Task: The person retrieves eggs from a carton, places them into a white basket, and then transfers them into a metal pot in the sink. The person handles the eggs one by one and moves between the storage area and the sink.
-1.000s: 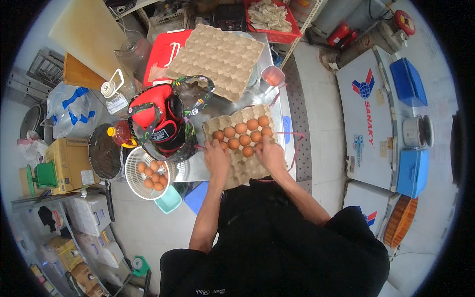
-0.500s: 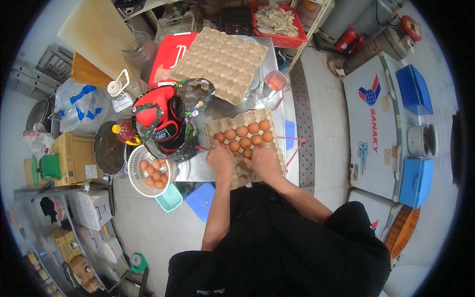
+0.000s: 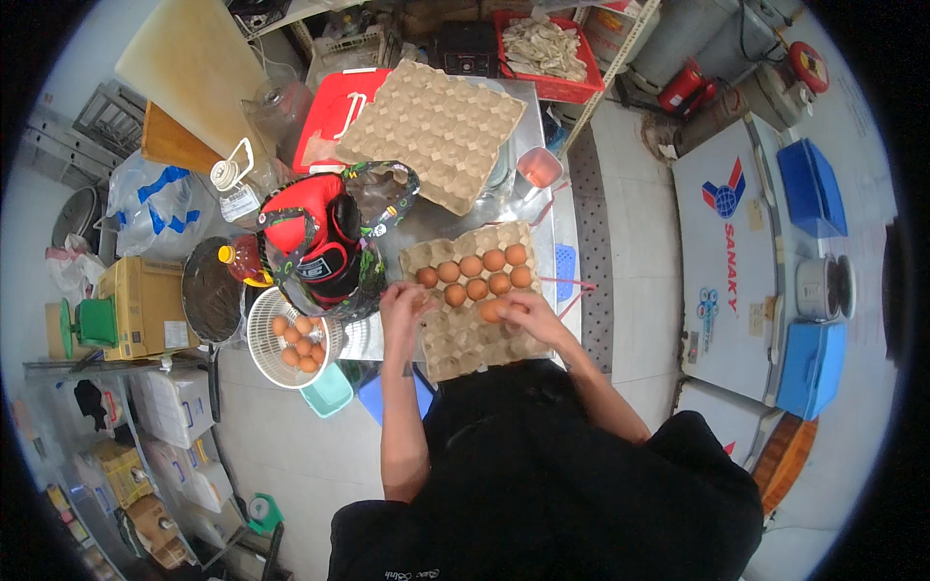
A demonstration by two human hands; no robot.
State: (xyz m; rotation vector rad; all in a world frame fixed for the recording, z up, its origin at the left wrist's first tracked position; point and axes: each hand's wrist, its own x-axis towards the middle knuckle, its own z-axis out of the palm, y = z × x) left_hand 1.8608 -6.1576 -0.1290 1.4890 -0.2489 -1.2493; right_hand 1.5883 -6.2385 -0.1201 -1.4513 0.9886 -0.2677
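A grey pulp egg tray (image 3: 465,351) lies on the metal table right in front of me, with several brown eggs (image 3: 471,266) in its far rows and its near cups bare. My right hand (image 3: 523,315) pinches a brown egg (image 3: 491,310) between thumb and fingertips, just over the tray's middle. At the tray's left edge is my left hand (image 3: 402,312), its fingers apart and slightly blurred, with nothing visible in them. A white plastic basket (image 3: 256,341) holding more brown eggs (image 3: 304,346) stands to the left.
Beyond the tray lie a larger pulp egg tray (image 3: 436,126) and a red lid (image 3: 339,108). A red and black bag (image 3: 310,232) stands left of the hands, by an oil bottle (image 3: 246,257). A pink cup (image 3: 539,169) sits at the table's right edge.
My left hand has moved left, off the eggs to the tray's edge. My right hand has lifted an egg from the nearest occupied cup.
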